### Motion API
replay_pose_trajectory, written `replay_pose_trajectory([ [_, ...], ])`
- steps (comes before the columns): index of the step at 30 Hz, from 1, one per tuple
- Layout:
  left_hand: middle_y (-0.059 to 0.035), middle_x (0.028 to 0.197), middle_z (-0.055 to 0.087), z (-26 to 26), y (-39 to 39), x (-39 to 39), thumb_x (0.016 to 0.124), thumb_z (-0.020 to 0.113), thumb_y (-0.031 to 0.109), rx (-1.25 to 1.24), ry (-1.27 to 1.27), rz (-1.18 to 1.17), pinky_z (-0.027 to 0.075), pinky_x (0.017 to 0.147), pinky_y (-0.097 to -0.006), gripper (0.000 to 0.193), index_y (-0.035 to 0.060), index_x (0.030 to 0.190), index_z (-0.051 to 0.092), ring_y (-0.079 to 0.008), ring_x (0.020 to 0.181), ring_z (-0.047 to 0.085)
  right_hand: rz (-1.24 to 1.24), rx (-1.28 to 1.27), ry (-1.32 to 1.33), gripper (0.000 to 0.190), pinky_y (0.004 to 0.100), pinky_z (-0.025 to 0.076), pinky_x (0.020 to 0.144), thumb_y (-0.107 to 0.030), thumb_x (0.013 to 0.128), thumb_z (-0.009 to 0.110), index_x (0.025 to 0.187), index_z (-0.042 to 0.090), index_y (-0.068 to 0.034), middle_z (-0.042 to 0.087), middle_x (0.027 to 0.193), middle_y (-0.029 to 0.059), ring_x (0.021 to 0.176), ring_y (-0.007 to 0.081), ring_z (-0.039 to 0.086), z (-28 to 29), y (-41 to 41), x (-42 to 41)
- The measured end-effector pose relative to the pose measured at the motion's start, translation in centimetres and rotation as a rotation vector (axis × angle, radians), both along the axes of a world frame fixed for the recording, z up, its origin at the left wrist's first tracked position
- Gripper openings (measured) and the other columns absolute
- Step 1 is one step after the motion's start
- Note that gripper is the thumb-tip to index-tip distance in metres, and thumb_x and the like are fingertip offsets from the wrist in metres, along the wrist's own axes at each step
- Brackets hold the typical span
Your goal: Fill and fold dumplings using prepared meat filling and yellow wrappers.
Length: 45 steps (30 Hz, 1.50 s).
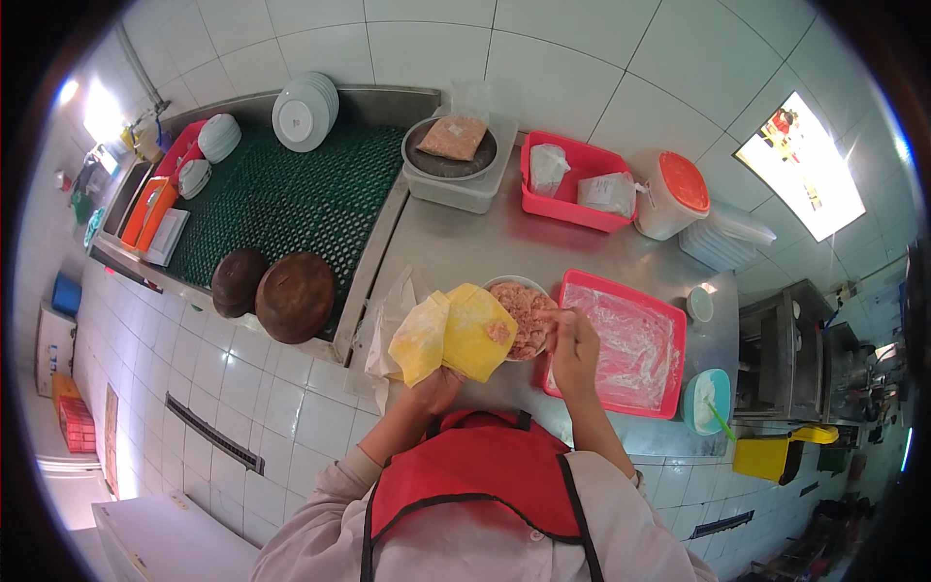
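Note:
My left hand (438,391) holds up a stack of yellow dough wrappers (476,342), partly folded over at the left, with a paler floury side showing. A small dab of pink minced filling (498,332) sits near the right edge of the top wrapper. Just behind the wrappers stands a white bowl (502,279) heaped with minced filling (522,309). At the bowl's right rim is my right hand (574,345), its fingertips drawn together over the filling; whether they grip a thin tool is unclear. The wrappers hide the bowl's left part.
A flour-dusted pink tray (678,342) lies right of the bowl. Beyond it are a turquoise bowl of white powder (720,385) and a small cup (700,304). A pink bin (574,214) and lidded tub (665,204) stand behind. White wrapping (382,349) lies left.

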<state>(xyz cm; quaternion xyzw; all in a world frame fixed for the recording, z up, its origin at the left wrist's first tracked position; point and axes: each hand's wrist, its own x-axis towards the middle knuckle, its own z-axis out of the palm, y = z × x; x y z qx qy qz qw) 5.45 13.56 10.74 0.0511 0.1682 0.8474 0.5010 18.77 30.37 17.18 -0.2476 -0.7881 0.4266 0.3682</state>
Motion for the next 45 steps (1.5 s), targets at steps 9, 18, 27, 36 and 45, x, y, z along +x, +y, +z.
replay_pose_trajectory([
  [9, -0.0099, 0.141, 0.051, 1.2, -0.3, -1.0, 0.103, 0.044, 0.042, -0.076, -0.127, -0.014, 0.050, 0.102, -0.0434, 0.051, 0.0061, 0.139, 0.042, -0.0263, 0.127, 0.054, 0.206, 0.231, 0.305, 0.074, 0.0272, 0.048, 0.048, -0.057, 0.102, 0.028, 0.082, 0.066, 0.003, 0.061, 0.079, 0.0117, 0.057, 0.0188, 0.061, 4.8, 1.6, 3.7],
  [18, -0.0140, 0.140, 0.052, 4.1, -0.3, -1.3, 0.103, 0.047, 0.037, -0.054, -0.146, -0.089, 0.049, 0.103, -0.0454, 0.049, 0.0032, 0.138, 0.044, -0.0283, 0.125, 0.055, 0.416, 0.086, 0.408, 0.071, 0.0382, 0.062, 0.065, -0.056, 0.100, 0.035, 0.077, 0.065, 0.004, 0.069, 0.089, 0.0206, 0.073, 0.0292, 0.072, 1.4, 0.6, 4.3],
  [27, -0.0126, 0.138, 0.053, 4.5, -0.3, -1.2, 0.103, 0.048, 0.036, -0.088, -0.136, -0.116, 0.051, 0.100, -0.0454, 0.047, 0.0041, 0.137, 0.045, -0.0276, 0.123, 0.057, 0.499, 0.103, 0.377, 0.069, 0.0387, 0.061, 0.067, -0.053, 0.101, 0.037, 0.075, 0.065, 0.004, 0.070, 0.090, 0.0207, 0.075, 0.0296, 0.073, 1.2, 0.2, 5.2],
  [36, -0.0124, 0.138, 0.053, 2.7, -0.1, -1.1, 0.103, 0.046, 0.038, -0.137, -0.186, -0.097, 0.052, 0.099, -0.0444, 0.048, 0.0039, 0.137, 0.045, -0.0271, 0.123, 0.057, 0.057, -0.870, 0.469, 0.053, 0.0380, 0.062, 0.061, -0.037, 0.107, 0.035, 0.080, 0.057, 0.002, 0.065, 0.081, 0.0187, 0.070, 0.0320, 0.071, -1.3, -0.8, 4.1],
  [45, -0.0120, 0.138, 0.054, 2.1, 0.4, -1.3, 0.103, 0.047, 0.037, -0.104, -0.180, -0.050, 0.051, 0.100, -0.0452, 0.046, 0.0038, 0.136, 0.046, -0.0272, 0.123, 0.056, -0.136, -1.186, 0.461, 0.037, 0.0389, 0.062, 0.059, -0.029, 0.104, 0.041, 0.080, 0.053, -0.004, 0.065, 0.075, 0.0155, 0.068, 0.0287, 0.071, -1.3, 1.3, 4.6],
])
